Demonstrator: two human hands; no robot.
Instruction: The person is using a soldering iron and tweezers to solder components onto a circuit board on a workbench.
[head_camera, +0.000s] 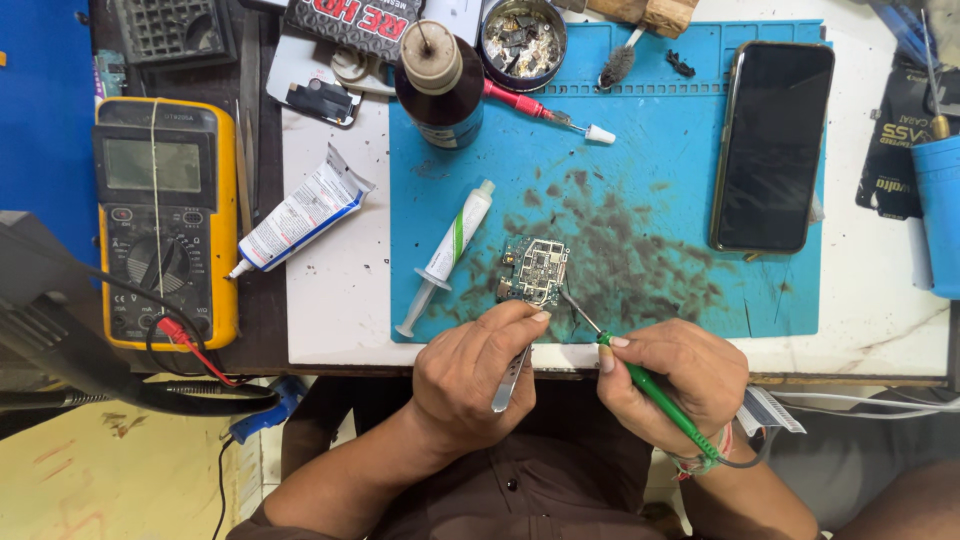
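Left hand closed around metal tweezers, right hand gripping green-handled iron like a pen, tip touching small board, green with silver shields, near edge of stained blue mat, syringe left, phone far right.

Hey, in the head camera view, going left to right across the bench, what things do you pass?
Yellow multimeter → white glue tube → syringe → circuit board → black phone → blue cylinder at the right edge.
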